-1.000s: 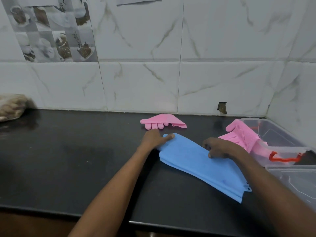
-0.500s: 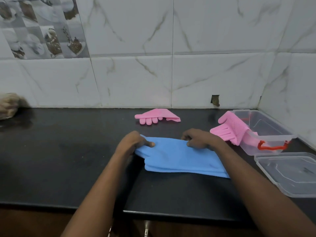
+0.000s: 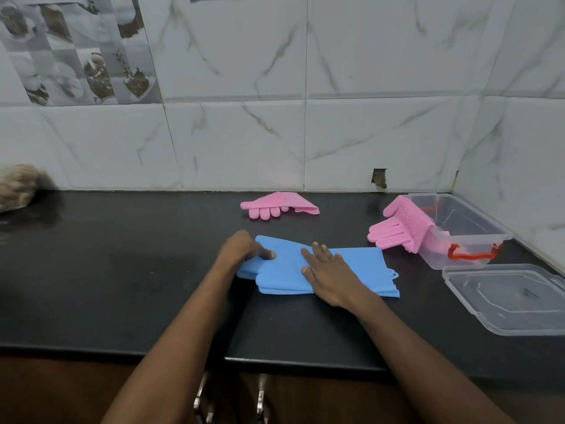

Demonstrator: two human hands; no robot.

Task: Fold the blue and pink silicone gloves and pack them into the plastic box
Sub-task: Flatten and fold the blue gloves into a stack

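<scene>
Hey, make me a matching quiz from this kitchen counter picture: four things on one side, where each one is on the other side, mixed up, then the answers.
Things
1. blue gloves
2. folded pink glove
3. bristled pink glove
4. clear lid

Places
A. draped over the rim of the plastic box
B. flat on the counter, in front of the box
C. pressed under the right hand, one end gripped by the left hand
D. near the back wall, apart from both hands

Pairs: 1-C, 2-D, 3-A, 4-B
</scene>
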